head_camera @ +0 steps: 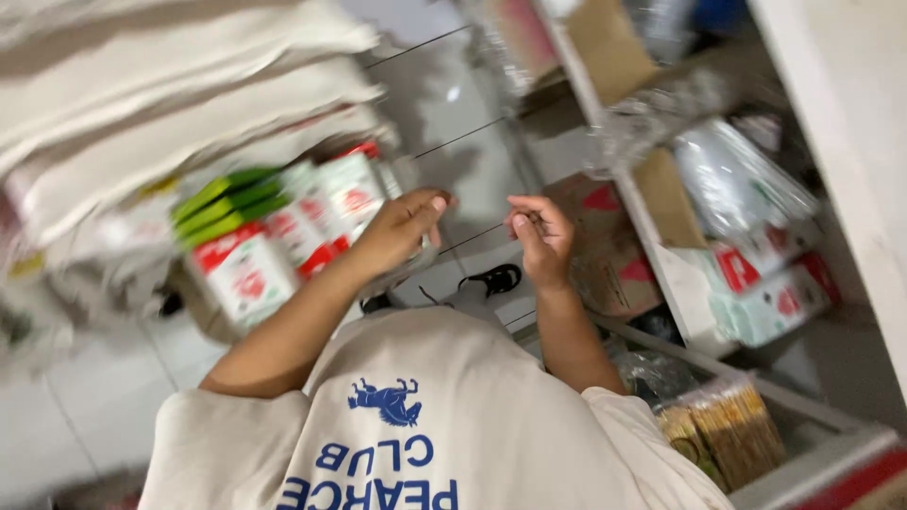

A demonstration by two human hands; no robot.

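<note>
Nearest to us is our cream T-shirt (425,416) with a blue animal figure and blue lettering on the chest, filling the bottom of the view. Above it both our forearms rise toward the white tiled floor (85,397). Our left hand (402,231) is curled, its grip closed with thumb against fingertips; whatever it pinches is too small and blurred to tell. Our right hand (539,241) is just beside it, apart by a narrow gap, its grip likewise pinched shut on something we cannot make out.

Just left of the left hand stands a cluster of white cartons (293,236) with red and green markings, some with green tops, touching one another. Beyond the cartons lie folded cream cloths (179,85). Below the hands, on the floor, lies a small black looped thing (493,280). Right of the right hand stands a white shelf (661,255) with cardboard, clear plastic bags and red-and-white packets.
</note>
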